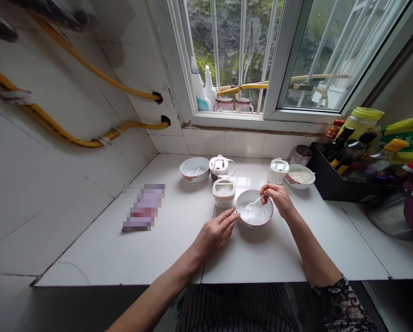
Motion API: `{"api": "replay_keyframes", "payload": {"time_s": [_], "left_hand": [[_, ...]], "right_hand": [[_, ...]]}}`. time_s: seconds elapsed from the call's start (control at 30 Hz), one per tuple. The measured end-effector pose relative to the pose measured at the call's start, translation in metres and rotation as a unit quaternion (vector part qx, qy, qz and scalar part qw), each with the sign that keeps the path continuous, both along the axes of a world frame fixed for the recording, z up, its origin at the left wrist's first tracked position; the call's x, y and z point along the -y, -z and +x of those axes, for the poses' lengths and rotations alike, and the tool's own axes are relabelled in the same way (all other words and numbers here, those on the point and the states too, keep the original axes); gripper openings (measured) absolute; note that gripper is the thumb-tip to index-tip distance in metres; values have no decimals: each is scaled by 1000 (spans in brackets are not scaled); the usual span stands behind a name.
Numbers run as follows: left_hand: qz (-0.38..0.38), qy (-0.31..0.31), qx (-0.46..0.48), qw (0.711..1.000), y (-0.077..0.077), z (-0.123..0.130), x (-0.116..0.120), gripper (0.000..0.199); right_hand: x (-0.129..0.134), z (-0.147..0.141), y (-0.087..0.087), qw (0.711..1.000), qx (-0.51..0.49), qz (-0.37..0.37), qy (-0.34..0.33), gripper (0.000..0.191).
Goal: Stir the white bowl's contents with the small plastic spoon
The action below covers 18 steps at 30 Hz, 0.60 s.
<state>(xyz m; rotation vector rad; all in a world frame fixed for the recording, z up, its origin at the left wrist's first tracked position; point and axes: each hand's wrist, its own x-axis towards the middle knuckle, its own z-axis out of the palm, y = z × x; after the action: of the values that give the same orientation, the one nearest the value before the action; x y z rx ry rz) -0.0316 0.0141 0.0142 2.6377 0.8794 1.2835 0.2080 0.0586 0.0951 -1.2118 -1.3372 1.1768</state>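
Note:
My right hand [275,198] is closed round the handle of a small white spoon [254,204]. The spoon's tip rests in white, grainy stuff inside a white bowl [255,225] with a pink rim. At the bowl's left side, my left hand [217,233] lies with fingers stretched out, the fingertips touching the rim. Just behind that hand stands a cream seasoning jar [223,199] with white contents showing. A second jar [219,166], its clear lid raised, is behind it. To the left of that jar sits another white bowl [194,169] with a spoon inside.
A lidded jar [278,171] and a bowl of white food [300,177] stand at the back right. Beside them, a black box [344,184] holds several bottles. A pot [388,219] is at the right edge. A blurred purple packet [144,207] lies left on the white counter [102,253].

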Motion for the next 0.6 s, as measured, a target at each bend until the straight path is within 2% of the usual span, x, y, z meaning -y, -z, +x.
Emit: {"api": "replay_keyframes", "payload": {"time_s": [0.27,0.6], "left_hand": [[2,0,1,1000,-2,1,0,43],[-4,-4,-6,1000,1,1,0,42]], "right_hand": [[-2,0,0,999,-17,-5,32,12],[-1,-5,6,997,50,35,53,14]]}}
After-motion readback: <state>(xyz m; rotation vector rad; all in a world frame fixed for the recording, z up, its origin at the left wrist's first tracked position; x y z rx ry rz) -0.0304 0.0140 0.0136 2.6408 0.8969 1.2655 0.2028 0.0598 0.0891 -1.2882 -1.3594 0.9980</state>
